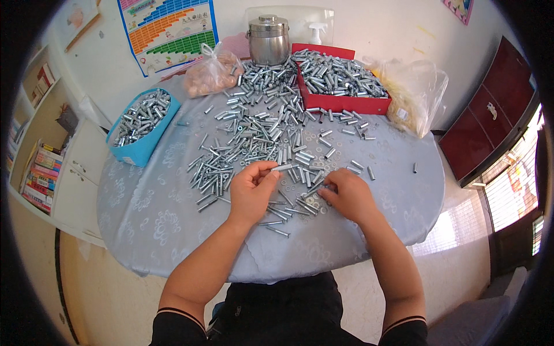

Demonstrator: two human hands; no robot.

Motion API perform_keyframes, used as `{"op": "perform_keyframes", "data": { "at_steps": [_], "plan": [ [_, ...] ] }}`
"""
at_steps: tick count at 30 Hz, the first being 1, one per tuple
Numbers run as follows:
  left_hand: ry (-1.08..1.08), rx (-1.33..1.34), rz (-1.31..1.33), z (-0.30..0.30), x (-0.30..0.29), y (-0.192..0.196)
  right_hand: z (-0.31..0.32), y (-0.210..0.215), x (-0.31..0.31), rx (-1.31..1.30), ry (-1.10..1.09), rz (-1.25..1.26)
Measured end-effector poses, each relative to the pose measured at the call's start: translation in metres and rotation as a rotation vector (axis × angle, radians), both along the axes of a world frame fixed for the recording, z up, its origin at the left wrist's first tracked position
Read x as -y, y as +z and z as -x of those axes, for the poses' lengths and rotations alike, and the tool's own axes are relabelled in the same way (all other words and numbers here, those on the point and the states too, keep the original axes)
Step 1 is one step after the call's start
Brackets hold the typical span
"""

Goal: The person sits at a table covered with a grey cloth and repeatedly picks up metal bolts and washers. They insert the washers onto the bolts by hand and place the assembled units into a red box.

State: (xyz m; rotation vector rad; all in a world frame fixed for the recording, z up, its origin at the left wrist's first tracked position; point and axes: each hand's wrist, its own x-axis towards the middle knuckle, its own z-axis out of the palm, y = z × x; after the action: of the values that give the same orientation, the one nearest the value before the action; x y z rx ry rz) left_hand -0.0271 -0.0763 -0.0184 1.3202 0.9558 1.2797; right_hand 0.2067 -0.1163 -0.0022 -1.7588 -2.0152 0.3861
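Note:
My left hand [252,193] pinches a silvery metal sleeve [282,168] between thumb and fingers, held level above the pile. To its right, my right hand [348,194] is low over the scattered flat washers [311,203], fingers curled and tips together; whatever they grip is hidden. Loose bolts [278,231] lie between and in front of my hands. Beyond them spreads a heap of metal sleeves, bolts and nuts [254,135] that runs back across the table.
A blue bin [130,154] of metal parts stands at the left. At the back are a clear bag of brownish items [212,78], a steel lidded pot [269,41], a red box [346,104] full of sleeves and a bag of yellowish pieces [411,104]. A grey cloth [173,230] covers the table.

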Motion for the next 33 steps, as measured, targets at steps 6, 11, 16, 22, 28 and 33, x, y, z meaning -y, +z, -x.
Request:
{"op": "perform_keyframes", "data": {
  "at_steps": [6,11,16,22,28,33],
  "plan": [
    [0.028,0.002,-0.047,0.002,0.001,-0.002,0.033,-0.003,-0.036,-0.146,0.149,-0.052],
    [0.017,-0.011,-0.029,0.007,0.001,0.000,0.024,0.002,-0.051,-0.569,-0.004,-0.004],
    [0.016,0.032,-0.042,0.000,0.003,0.001,-0.020,0.007,-0.040,-0.354,-0.176,-0.060],
    [-0.020,0.005,-0.057,-0.001,0.004,0.000,-0.010,-0.001,-0.021,-0.103,-0.090,-0.099],
    [-0.044,-0.063,-0.018,-0.001,0.004,-0.002,-0.013,-0.002,-0.041,-0.021,-0.134,-0.053],
    [-0.059,-0.097,0.010,-0.004,0.001,-0.005,-0.016,0.003,-0.051,0.021,-0.034,0.091]
  ]
}}
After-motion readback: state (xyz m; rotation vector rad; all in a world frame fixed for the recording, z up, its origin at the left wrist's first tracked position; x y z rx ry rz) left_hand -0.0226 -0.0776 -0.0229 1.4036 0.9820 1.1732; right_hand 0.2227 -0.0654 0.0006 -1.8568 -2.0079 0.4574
